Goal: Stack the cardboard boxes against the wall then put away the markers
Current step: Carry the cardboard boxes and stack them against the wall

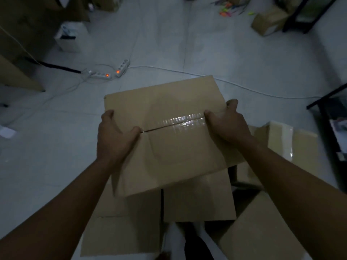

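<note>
Head view: your left hand [114, 134] clamps the near-left edge of the cardboard box [169, 132], thumb lying on the top face with its tip at the end of the centre seam, and the other fingers curled over the left side, where most of them are hidden. Your right hand [225, 122] grips the box's right edge the same way: thumb pressed on the clear tape [185, 121] that covers the seam, fingers wrapped round the far-right corner. Both wrists are bent inward and both forearms reach forward from the lower corners of the frame, nearly straight.

The box sits between your hands, tilted, its taped top facing you, above the other boxes. Directly below it lie flattened cardboard sheets [197, 199]; another box [262, 231] stands below and right of it. Beyond the box's far-left corner two power strips [112, 73] with lit orange switches lie on the pale floor [244, 53]. Far past its right corner the markers [228, 9] lie scattered beside a small box [268, 21].
</note>
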